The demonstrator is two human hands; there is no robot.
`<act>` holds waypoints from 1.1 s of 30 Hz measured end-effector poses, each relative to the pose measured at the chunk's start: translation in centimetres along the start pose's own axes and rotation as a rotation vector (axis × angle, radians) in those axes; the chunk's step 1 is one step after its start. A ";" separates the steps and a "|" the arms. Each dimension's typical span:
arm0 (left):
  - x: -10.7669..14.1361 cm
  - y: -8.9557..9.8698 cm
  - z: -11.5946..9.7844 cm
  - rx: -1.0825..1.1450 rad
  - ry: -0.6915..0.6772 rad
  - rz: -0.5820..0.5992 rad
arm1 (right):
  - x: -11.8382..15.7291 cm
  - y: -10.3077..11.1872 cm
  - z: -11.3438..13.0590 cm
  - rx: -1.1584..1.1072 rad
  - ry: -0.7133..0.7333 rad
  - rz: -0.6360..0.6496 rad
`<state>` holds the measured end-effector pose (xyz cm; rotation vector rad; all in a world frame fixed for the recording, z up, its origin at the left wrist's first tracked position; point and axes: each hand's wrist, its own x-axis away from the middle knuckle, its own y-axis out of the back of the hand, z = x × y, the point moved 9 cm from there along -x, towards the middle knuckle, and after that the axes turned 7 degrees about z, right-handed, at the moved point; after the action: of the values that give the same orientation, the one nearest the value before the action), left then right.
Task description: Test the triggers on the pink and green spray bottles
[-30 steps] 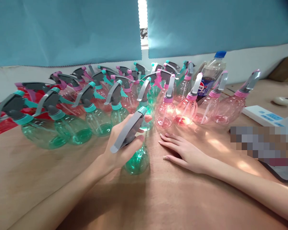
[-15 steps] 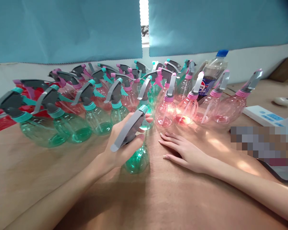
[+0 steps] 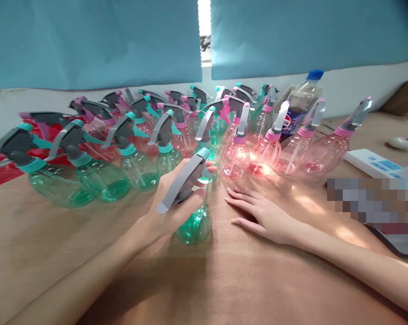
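My left hand (image 3: 171, 198) is wrapped around the neck of a green spray bottle (image 3: 194, 225) with a grey and teal trigger head. The bottle stands upright at the middle of the table, its neck hidden behind my fingers. My right hand (image 3: 258, 210) lies flat on the wooden table (image 3: 231, 280), fingers spread, holding nothing. Just beyond it stands a pink spray bottle (image 3: 235, 158) with a grey and pink head. Behind my left hand is another green spray bottle (image 3: 170, 155).
Rows of green and pink spray bottles fill the back, including a green one (image 3: 54, 185) at far left. A cola bottle (image 3: 303, 97) with a blue cap stands behind the pink ones. To the right lie a white box (image 3: 369, 162), a small white object (image 3: 400, 143) and a blurred-out patch.
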<state>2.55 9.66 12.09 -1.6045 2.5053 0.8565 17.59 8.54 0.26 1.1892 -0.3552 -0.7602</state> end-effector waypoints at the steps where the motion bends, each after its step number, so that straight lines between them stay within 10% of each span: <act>1: 0.0 0.0 0.0 -0.002 0.003 0.001 | 0.0 0.0 0.0 -0.003 0.000 -0.003; 33: -0.1 -0.1 0.0 -0.041 0.058 0.069 | 0.0 0.0 -0.1 -0.017 0.001 0.001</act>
<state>2.66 9.76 12.06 -1.5858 2.6139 0.8863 17.62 8.59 0.26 1.1737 -0.3483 -0.7601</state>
